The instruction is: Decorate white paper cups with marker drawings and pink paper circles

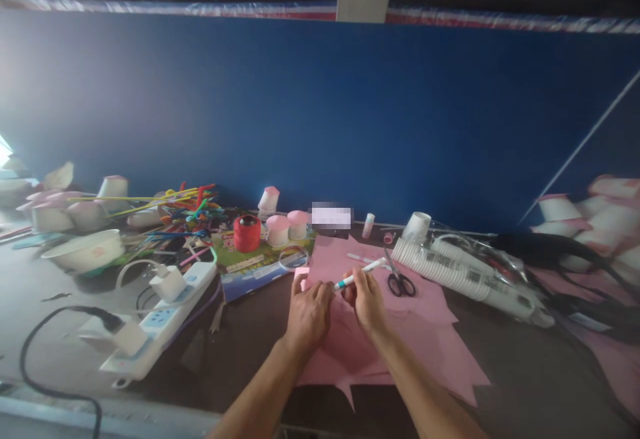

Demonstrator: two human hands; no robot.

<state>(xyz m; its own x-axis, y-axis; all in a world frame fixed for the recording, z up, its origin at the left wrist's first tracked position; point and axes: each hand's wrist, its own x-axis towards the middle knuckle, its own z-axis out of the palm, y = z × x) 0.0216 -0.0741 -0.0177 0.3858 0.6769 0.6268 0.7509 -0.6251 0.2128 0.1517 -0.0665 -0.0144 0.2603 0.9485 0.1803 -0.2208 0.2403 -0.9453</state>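
Observation:
My right hand (369, 299) is closed around a white marker (344, 283) with a teal band, which slants up to the right. Close beside it, my left hand (309, 309) has its fingers curled at the marker's lower left end and seems to pinch it there; the fingertips hide that end. A small pink piece (301, 274) shows just above the left fingers. Beneath both hands lie sheets of pink paper (420, 339). A second white pen (365, 259) rests on the paper, and black-handled scissors (401, 284) lie right of my right hand.
On the left are a power strip (163, 319) with plugs and cables, a white bowl (85, 252) and colourful pipe cleaners (190, 206). Red string (247, 234) and pink-topped cups (277, 230) stand behind. At right lies a bagged stack of paper cups (450, 272). A blue panel (320, 106) rises behind.

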